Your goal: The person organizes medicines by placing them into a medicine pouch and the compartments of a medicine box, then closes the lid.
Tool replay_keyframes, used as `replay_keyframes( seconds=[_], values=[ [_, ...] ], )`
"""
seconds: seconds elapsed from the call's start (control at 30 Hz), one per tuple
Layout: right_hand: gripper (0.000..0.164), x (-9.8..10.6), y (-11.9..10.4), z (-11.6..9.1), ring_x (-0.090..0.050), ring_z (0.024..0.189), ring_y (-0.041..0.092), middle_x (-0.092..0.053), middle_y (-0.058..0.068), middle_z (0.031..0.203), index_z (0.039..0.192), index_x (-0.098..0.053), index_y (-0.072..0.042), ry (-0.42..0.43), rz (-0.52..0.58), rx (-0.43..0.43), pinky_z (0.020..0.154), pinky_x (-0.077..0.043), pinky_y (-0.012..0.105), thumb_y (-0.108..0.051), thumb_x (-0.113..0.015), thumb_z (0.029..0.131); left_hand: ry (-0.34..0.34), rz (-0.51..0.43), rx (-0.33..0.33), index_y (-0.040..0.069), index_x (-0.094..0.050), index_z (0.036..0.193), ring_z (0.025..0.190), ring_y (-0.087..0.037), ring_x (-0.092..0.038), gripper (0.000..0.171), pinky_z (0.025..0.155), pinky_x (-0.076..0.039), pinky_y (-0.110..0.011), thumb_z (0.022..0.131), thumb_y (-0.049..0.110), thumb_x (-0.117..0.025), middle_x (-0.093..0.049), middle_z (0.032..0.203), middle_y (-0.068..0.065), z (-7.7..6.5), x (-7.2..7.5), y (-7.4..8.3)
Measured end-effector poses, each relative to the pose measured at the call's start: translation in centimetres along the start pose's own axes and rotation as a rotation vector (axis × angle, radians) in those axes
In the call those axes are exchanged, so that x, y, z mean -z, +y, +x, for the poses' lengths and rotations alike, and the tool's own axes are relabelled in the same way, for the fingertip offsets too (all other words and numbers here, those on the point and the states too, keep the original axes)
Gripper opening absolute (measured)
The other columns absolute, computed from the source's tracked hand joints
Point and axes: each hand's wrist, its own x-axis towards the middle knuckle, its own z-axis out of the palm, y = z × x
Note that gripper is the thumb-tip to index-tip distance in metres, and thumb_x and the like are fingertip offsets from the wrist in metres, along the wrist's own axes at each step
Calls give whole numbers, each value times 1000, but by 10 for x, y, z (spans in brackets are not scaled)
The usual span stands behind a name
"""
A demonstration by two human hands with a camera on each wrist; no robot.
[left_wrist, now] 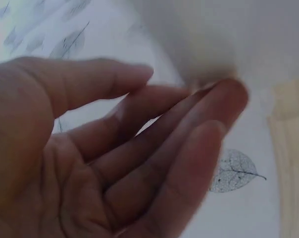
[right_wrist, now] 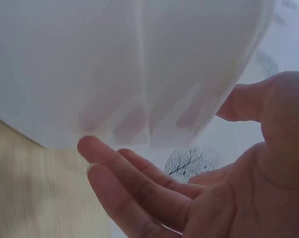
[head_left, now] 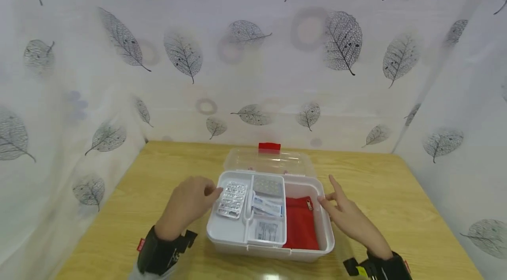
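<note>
A white plastic first-aid box (head_left: 273, 251) stands on the table with its clear lid (head_left: 273, 161) swung back. Its white tray (head_left: 229, 231) holds a silver blister pack (head_left: 232, 200), blue-and-white packets (head_left: 267, 206) and a small clear sachet (head_left: 267, 231). To the right of the tray lies a red zippered pouch (head_left: 300, 222). My left hand (head_left: 190, 203) is at the box's left side, fingers loosely bent, fingertips at the wall in the left wrist view. My right hand (head_left: 348, 214) is beside the right wall, fingers mostly straight, thumb near the rim.
The wooden table (head_left: 166, 165) extends around the box on all sides. A white leaf-print curtain (head_left: 253, 73) hangs behind it and along both sides. The lid's red latch (head_left: 269, 147) points toward the back. Black straps (head_left: 162, 249) encircle both wrists.
</note>
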Motion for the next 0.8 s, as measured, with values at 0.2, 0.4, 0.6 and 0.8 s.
replay_keyframes(
  seconds=[0.2,0.4,0.6,0.8],
  values=[
    [76,11,12,35,-68,110,36,-51,33,141,162,-6,-3,-33,102,-19,91,-56,49,-37,-47,108,-46,-129,81,6,-69,117,88,-25,-68,41,70,-55,-40,103,42,-54,-73,102,-10,38,-15,-15],
    [70,11,23,50,-58,126,39,-47,30,148,161,-17,0,-50,145,-15,99,-52,50,-40,-41,109,-131,-292,111,7,-56,140,119,-39,-62,52,93,-54,-55,106,45,-47,-63,133,-22,56,-39,-29],
    [69,13,25,51,-50,134,42,-41,23,156,161,-22,-6,-73,203,-27,109,-41,60,-48,-40,108,-215,-455,152,11,-52,143,105,-27,-66,54,86,-56,-48,106,49,-44,-67,123,-13,61,-43,-37],
    [70,11,26,49,-48,135,45,-42,21,155,162,-22,-13,-84,231,-44,109,-33,70,-50,-42,107,-269,-542,145,14,-52,138,95,-21,-67,46,83,-57,-43,107,46,-41,-68,109,-8,58,-46,-41]
  ],
)
